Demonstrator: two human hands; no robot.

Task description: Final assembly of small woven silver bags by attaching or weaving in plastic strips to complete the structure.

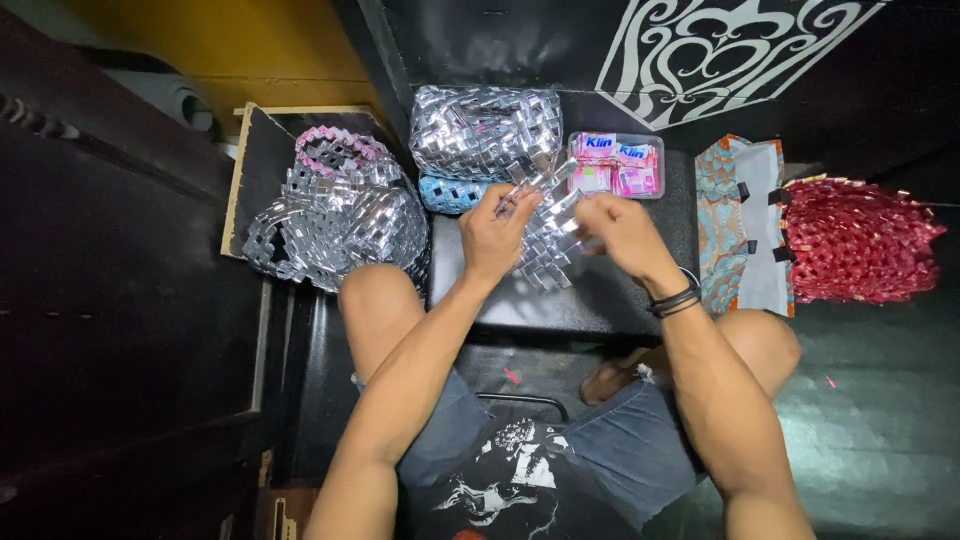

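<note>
A woven silver panel [548, 238] is held near the centre of the frame, above a low black table [590, 300]. The panel is made of small folded foil pieces linked in rows. It is gripped at its left edge by the left hand [492, 238], whose fingers are closed on the weave. The right hand [622, 232] is closed on the panel's right edge, with a loose silver strip [545, 180] seen rising from the top of the panel between the two hands. A dark band [673, 300] is worn on the right wrist.

Behind the hands, at upper centre, a large silver woven bag [487, 128] is set on the table, and a smaller blue woven piece [447, 193] is seen just under its left corner. A clear box [616, 165] filled with pink and white sachets is placed just right of the bag. At upper left, a silver woven basket [335, 215] with a pink-trimmed rim rests on a dark board [258, 150]. At the right of the frame, a patterned cloth bag [738, 225] lies flat, touching a red woven piece [855, 240] beside it.

Bare knees and denim shorts are seen in the lower half of the frame.
</note>
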